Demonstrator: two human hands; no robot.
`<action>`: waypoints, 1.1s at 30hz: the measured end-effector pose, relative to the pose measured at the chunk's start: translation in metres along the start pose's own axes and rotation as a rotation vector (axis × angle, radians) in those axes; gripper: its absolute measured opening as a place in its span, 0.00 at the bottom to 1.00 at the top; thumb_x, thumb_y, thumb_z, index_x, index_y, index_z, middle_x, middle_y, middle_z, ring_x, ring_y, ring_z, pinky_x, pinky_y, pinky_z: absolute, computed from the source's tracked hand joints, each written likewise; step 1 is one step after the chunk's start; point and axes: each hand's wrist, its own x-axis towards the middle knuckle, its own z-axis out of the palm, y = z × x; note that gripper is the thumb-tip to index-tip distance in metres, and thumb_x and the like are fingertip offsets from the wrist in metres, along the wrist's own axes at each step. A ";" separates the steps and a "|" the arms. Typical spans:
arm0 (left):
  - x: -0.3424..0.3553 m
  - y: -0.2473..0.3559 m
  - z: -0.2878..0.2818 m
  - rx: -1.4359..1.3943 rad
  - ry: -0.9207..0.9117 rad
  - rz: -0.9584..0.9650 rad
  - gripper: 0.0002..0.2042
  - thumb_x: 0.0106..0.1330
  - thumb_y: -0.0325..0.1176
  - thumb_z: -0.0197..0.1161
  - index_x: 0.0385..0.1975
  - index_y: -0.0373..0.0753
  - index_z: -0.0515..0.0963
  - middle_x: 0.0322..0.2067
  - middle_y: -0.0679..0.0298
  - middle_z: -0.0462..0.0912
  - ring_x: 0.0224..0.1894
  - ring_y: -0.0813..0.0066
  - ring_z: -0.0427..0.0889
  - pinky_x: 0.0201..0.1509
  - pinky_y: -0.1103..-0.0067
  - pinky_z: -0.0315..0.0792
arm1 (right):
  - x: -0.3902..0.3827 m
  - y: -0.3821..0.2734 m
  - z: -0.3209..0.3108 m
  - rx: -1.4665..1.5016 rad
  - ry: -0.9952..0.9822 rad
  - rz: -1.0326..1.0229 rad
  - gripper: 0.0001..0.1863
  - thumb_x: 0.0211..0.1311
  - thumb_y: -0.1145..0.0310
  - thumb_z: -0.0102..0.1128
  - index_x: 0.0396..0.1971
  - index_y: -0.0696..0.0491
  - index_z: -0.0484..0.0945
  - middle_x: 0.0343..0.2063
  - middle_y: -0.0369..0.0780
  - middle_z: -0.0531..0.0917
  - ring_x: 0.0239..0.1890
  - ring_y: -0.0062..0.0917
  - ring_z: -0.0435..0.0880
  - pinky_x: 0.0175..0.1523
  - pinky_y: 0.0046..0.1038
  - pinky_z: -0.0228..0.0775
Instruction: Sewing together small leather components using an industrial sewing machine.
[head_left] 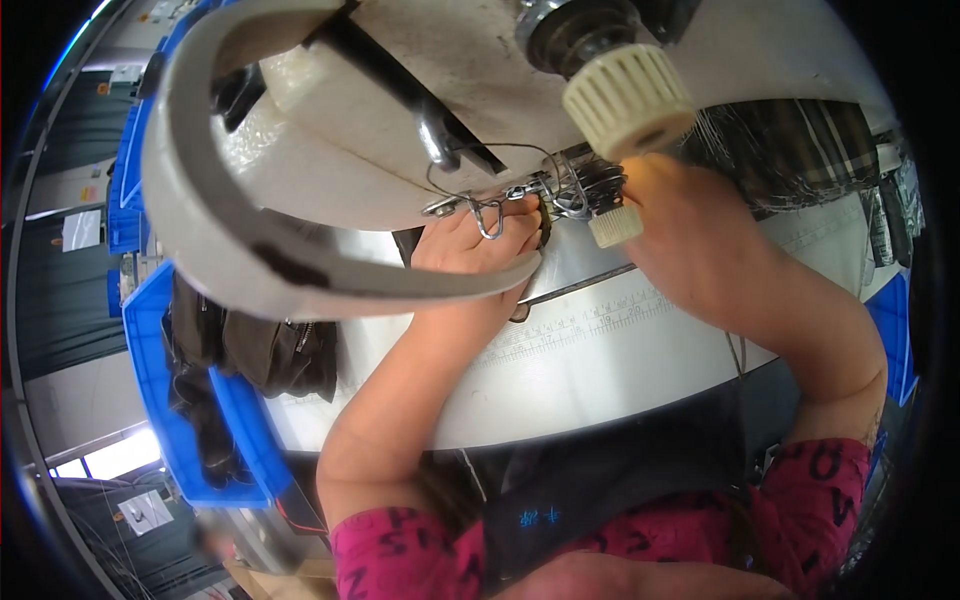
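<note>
A white sewing machine point(370, 130) hangs over the work, with a cream ridged dial point(630, 98) and a smaller cream knob point(616, 225) near its needle parts. Under its thread guides point(487, 220) is my left hand point(475, 240), fingers bent and pressed together on a dark piece of material point(407, 243) that shows only at its edges. My right hand point(665, 195) reaches in beside the needle area from the right; the dials and metal parts hide its fingers. A curved pale guard arm point(240, 260) crosses in front of my left wrist.
Printed ruler scales run along the white tabletop point(600, 370). A blue bin point(150, 370) at the left holds dark brown zippered pieces point(275, 350). Dark plaid cloth point(790, 150) with loose threads lies at the right, near another blue bin point(892, 335).
</note>
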 end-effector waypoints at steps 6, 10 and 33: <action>0.000 -0.002 0.002 -0.012 0.011 0.049 0.11 0.52 0.25 0.73 0.35 0.38 0.83 0.43 0.60 0.86 0.36 0.59 0.82 0.41 0.69 0.77 | 0.002 0.001 -0.002 -0.089 -0.039 -0.001 0.15 0.55 0.73 0.59 0.44 0.55 0.77 0.36 0.38 0.76 0.41 0.30 0.79 0.41 0.31 0.75; 0.001 -0.001 0.002 0.029 0.048 0.106 0.12 0.51 0.25 0.73 0.37 0.38 0.84 0.41 0.60 0.86 0.36 0.59 0.81 0.40 0.69 0.77 | 0.000 -0.003 0.000 -0.355 -0.012 -0.039 0.09 0.52 0.72 0.61 0.35 0.51 0.77 0.32 0.35 0.75 0.39 0.26 0.76 0.38 0.28 0.71; -0.001 0.003 -0.008 -0.341 -0.035 -0.336 0.08 0.69 0.30 0.63 0.44 0.37 0.83 0.39 0.56 0.85 0.41 0.59 0.81 0.48 0.72 0.75 | 0.007 -0.012 -0.003 -0.254 -0.104 -0.124 0.24 0.57 0.74 0.62 0.57 0.48 0.81 0.45 0.45 0.78 0.50 0.39 0.77 0.57 0.37 0.74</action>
